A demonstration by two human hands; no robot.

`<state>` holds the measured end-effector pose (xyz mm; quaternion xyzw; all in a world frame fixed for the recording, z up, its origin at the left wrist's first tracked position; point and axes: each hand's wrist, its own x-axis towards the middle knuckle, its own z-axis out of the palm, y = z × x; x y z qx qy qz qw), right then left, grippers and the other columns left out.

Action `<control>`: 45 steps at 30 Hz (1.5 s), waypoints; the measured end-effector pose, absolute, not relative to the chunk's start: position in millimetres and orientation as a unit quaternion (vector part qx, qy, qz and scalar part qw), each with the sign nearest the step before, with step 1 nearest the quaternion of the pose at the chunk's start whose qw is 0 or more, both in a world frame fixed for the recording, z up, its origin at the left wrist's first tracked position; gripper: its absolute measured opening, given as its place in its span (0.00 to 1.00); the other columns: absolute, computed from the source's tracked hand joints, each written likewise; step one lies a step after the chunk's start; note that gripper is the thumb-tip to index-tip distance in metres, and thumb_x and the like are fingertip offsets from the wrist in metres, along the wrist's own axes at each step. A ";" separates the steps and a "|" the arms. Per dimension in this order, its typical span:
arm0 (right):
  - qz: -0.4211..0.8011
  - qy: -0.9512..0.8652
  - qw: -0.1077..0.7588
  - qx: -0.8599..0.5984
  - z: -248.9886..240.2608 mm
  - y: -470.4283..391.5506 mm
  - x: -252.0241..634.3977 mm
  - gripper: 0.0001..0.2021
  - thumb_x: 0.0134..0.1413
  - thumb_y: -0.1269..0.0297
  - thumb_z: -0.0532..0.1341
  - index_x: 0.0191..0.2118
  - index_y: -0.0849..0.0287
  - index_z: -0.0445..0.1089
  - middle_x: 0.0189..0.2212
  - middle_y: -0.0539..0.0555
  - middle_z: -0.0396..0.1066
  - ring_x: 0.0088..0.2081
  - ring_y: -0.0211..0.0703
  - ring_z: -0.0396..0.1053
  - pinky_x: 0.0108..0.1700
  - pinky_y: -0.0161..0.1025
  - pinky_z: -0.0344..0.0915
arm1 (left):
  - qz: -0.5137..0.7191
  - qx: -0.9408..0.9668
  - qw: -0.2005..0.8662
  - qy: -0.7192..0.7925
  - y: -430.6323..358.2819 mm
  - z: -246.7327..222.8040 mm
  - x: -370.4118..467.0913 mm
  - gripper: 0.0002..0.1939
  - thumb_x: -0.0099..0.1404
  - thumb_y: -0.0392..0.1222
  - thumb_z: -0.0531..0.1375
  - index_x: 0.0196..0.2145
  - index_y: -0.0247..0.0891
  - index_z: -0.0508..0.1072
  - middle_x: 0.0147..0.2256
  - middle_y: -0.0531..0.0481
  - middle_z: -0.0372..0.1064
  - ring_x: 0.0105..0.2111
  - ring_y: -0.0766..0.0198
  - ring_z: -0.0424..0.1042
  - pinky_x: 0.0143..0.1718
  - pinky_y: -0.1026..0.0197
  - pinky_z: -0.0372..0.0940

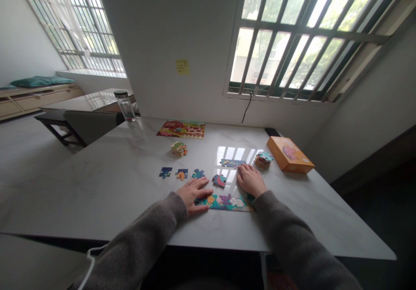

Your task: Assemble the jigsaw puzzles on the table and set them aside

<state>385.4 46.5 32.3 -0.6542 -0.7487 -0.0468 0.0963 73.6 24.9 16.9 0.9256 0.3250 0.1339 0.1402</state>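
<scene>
My left hand [194, 194] lies with fingers spread on the left end of a joined puzzle strip [229, 201], its fingertips close to a blue piece [198, 173]. My right hand [250, 180] rests above the strip's right end, fingers near the right end of a blue joined strip [231, 163]; what is under them is hidden. A teal and pink piece [219, 180] lies between my hands. Further left are a piece with an orange shape [181, 174] and a dark blue piece [165, 172].
Puzzle pieces are stacked at the left [179, 149] and right [263, 159]. An orange box [289, 154] stands at the right, a farm picture [181, 129] lies near the wall, and a glass bottle [126, 107] stands at the table's back left.
</scene>
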 end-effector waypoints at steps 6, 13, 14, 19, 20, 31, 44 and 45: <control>-0.025 -0.816 0.086 -0.571 40.5 78.0 366.6 0.25 0.65 0.63 0.52 0.67 0.47 0.57 0.67 0.55 0.57 0.66 0.56 0.50 0.64 0.60 0.48 | 0.141 0.924 0.137 0.329 24.4 16.3 74.3 0.32 0.60 0.57 0.65 0.60 0.49 0.70 0.67 0.44 0.55 0.67 0.44 0.53 0.68 0.40 0.48; 0.028 -0.815 0.078 -0.573 36.3 99.0 353.9 0.22 0.64 0.57 0.54 0.63 0.45 0.63 0.64 0.56 0.59 0.65 0.58 0.52 0.63 0.67 0.46 | 0.141 0.925 0.140 0.325 24.3 17.1 75.1 0.32 0.59 0.56 0.66 0.60 0.51 0.70 0.67 0.46 0.55 0.67 0.43 0.54 0.68 0.39 0.47; 0.030 -0.813 0.080 -0.575 36.6 99.3 354.7 0.22 0.64 0.57 0.54 0.63 0.45 0.63 0.64 0.56 0.60 0.64 0.58 0.53 0.63 0.66 0.46 | 0.142 0.925 0.140 0.324 24.2 17.8 75.2 0.31 0.59 0.56 0.66 0.60 0.51 0.70 0.67 0.46 0.55 0.67 0.43 0.54 0.68 0.39 0.47; 0.028 -0.807 0.088 -0.584 36.8 99.5 359.3 0.21 0.65 0.59 0.53 0.62 0.44 0.63 0.63 0.55 0.62 0.63 0.55 0.55 0.63 0.64 0.48 | 0.139 0.924 0.144 0.325 23.2 21.1 76.1 0.30 0.60 0.57 0.65 0.59 0.52 0.71 0.66 0.45 0.56 0.66 0.43 0.55 0.68 0.38 0.47; 0.026 -0.805 0.090 -0.586 36.2 99.8 359.8 0.21 0.65 0.59 0.53 0.62 0.45 0.64 0.62 0.55 0.62 0.63 0.55 0.55 0.63 0.62 0.48 | 0.137 0.924 0.144 0.327 22.9 21.3 76.5 0.30 0.60 0.57 0.65 0.59 0.53 0.71 0.66 0.45 0.56 0.66 0.43 0.55 0.68 0.38 0.47; 0.080 -0.800 0.247 -0.540 36.2 93.7 394.2 0.23 0.64 0.69 0.49 0.62 0.60 0.64 0.60 0.61 0.66 0.61 0.47 0.62 0.63 0.46 0.59 | 0.253 0.896 0.152 0.332 26.4 33.8 60.9 0.23 0.65 0.53 0.60 0.55 0.44 0.73 0.58 0.42 0.65 0.59 0.49 0.63 0.63 0.45 0.57; 0.039 -0.786 0.309 -0.535 -8.7 103.9 439.7 0.22 0.58 0.72 0.50 0.54 0.61 0.73 0.55 0.64 0.70 0.57 0.54 0.66 0.61 0.53 0.63 | 0.265 0.862 0.112 0.417 -5.1 8.9 -4.2 0.25 0.59 0.50 0.66 0.54 0.48 0.71 0.47 0.45 0.68 0.47 0.51 0.69 0.50 0.46 0.66; 0.026 -0.787 0.304 -0.537 -10.0 104.0 438.7 0.22 0.58 0.73 0.50 0.54 0.61 0.72 0.54 0.64 0.70 0.57 0.55 0.66 0.60 0.53 0.63 | 0.256 0.864 0.104 0.421 -8.0 8.3 -4.8 0.26 0.59 0.50 0.66 0.54 0.48 0.71 0.48 0.45 0.69 0.48 0.50 0.69 0.50 0.46 0.65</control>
